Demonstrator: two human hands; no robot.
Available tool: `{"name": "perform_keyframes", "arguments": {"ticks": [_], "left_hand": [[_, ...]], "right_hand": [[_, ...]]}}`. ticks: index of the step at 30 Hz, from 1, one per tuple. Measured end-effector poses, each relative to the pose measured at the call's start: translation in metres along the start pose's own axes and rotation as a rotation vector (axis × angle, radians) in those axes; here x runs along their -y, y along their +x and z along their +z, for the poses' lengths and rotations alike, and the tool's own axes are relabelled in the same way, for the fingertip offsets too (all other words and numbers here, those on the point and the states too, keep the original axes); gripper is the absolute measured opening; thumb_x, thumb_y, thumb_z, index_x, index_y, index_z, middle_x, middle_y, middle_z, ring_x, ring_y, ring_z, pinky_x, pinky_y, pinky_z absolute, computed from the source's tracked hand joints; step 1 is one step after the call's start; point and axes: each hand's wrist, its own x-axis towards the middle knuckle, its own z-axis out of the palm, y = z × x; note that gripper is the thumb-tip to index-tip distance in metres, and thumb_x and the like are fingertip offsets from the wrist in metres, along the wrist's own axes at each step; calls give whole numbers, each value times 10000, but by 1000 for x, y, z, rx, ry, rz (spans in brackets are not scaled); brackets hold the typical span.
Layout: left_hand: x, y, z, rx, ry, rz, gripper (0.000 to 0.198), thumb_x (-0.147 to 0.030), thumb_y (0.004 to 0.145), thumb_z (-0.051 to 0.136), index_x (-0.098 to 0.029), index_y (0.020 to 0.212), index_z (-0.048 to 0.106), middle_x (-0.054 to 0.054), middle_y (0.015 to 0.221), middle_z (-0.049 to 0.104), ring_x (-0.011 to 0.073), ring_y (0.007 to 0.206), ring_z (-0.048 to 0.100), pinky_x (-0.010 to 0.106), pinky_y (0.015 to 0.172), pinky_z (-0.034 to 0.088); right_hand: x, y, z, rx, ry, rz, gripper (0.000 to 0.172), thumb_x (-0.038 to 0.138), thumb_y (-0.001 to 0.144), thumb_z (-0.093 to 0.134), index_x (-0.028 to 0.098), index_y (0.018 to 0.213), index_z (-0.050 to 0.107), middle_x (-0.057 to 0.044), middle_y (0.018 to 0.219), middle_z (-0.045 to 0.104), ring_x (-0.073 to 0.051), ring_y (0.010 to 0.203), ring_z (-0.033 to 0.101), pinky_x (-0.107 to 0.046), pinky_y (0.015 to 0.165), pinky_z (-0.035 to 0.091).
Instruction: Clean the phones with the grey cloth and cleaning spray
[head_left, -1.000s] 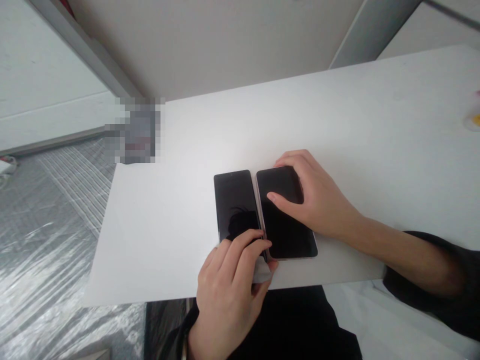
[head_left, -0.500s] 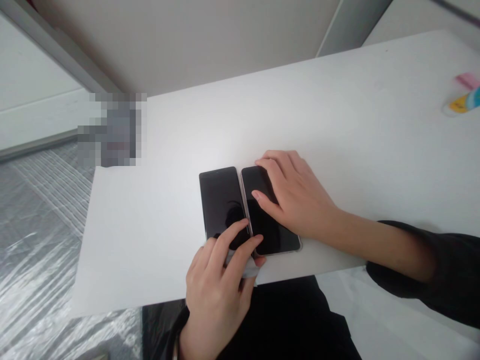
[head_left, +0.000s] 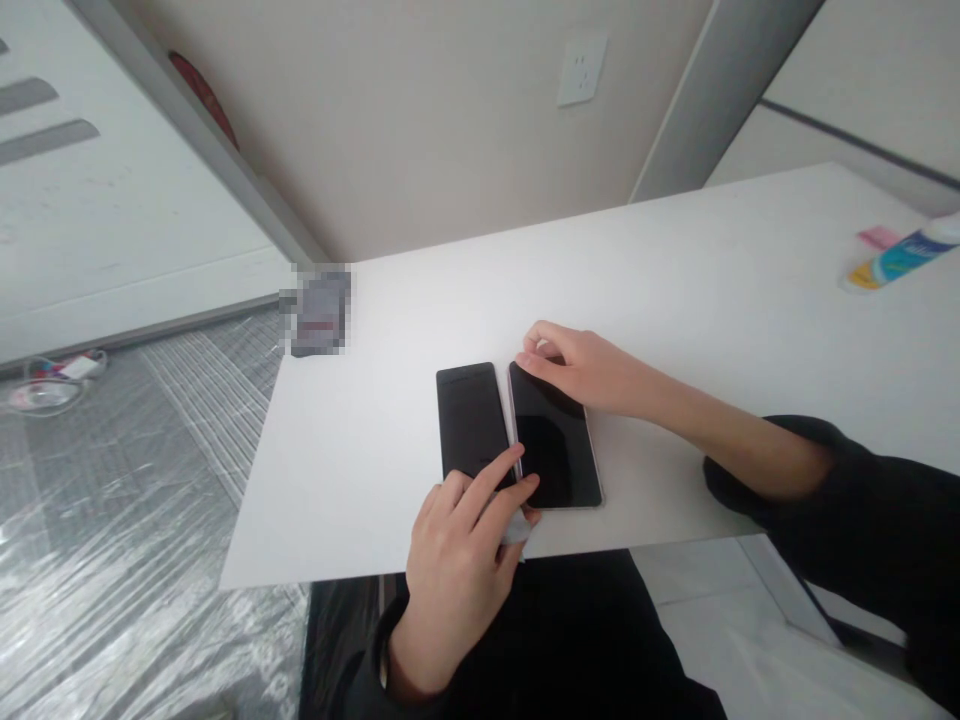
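Note:
Two smartphones lie side by side on the white table, dark screens up, a narrow gap between them. Over the lower end of the left smartphone (head_left: 471, 415) rests my left hand (head_left: 457, 560). A pale, crumpled cloth (head_left: 517, 527) shows between its thumb and fingers; two fingertips reach the left edge of the right smartphone (head_left: 559, 450). My right hand (head_left: 581, 365) is at that phone's top edge, thumb and curled fingers pinched together at the upper left corner. Whatever is between those fingertips, if anything, is too small to make out.
The white table (head_left: 337, 480) ends close in front of my body. A blurred-out grey object (head_left: 321, 312) sits at its far left corner. At the right lie a blue and yellow bottle (head_left: 904, 258) and a pink item (head_left: 879, 238). A wall socket (head_left: 583, 68) is behind.
My right hand has drawn its spread fingers together into a pinch at the right phone's top edge, uncovering more screen. My left hand keeps its place on the phones. The camera view has shifted.

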Motion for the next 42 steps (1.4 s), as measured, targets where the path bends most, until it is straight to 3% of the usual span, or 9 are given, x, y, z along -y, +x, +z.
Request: {"name": "perform_keyframes", "arguments": {"ticks": [5,13,16,20,24,29,35,39,42], "left_hand": [[0,-1,0,-6,33,0,352,-89,939,696,-235,1257,666,132,1478,696,247,829,649,403,650,556],[-2,4,-2,-9,57,11,293,-136,966,676,-254,1233,660,101,1356,766,243,777,633,386,615,534],[-3,4,-1,-19,54,-10,266,-141,977,669,-249,1220,666,93,1360,764,241,799,655,381,634,540],[-4,3,-1,-16,47,-41,259,-137,971,689,-253,1201,668,97,1389,746,255,872,700,387,678,559],[-2,1,0,1,37,-57,327,-104,960,679,-262,1245,652,74,1408,742,260,874,701,406,678,570],[0,1,2,9,47,-77,353,-100,964,660,-260,1278,647,102,1436,715,281,943,727,428,715,606],[-2,-4,-6,0,-49,-119,409,-109,950,686,-304,1307,648,110,1368,646,273,1047,728,417,835,649],[0,-12,-22,-41,-61,-256,403,-166,956,706,-317,1319,624,68,1223,595,213,915,725,335,746,655],[7,-18,-27,30,68,-348,590,-282,921,795,-267,1449,533,109,1259,608,273,956,754,401,745,685]], "right_hand": [[1,8,-3,166,231,-63,414,553,970,549,211,954,782,-89,1082,813,-295,1040,744,-400,940,531],[4,10,-5,166,501,-74,360,527,867,753,192,966,841,-82,1103,815,-286,1133,725,-418,1112,495],[3,6,-17,238,563,-62,386,526,905,765,201,1094,852,-85,1213,802,-298,1214,712,-434,1128,506],[-10,-3,-28,305,648,-20,505,571,953,719,216,1305,788,-99,1360,750,-315,1249,717,-453,1024,597],[-24,-8,-20,225,603,-38,543,569,989,658,186,1362,748,-123,1339,756,-305,1228,727,-457,1012,605],[-25,-7,-3,35,360,-115,473,479,1051,521,179,1346,736,-114,1285,770,-283,1153,732,-461,1027,572],[-16,-9,15,-180,-23,-197,386,265,1062,401,207,1163,769,-93,1208,773,-298,1145,690,-465,1036,496],[-13,-11,22,-247,-178,-238,341,245,1062,414,210,1099,751,-103,1155,752,-301,1114,659,-458,970,516],[-11,-16,26,-267,-241,-256,272,313,1066,487,201,1103,732,-115,1180,725,-303,1141,643,-470,988,543]]}}
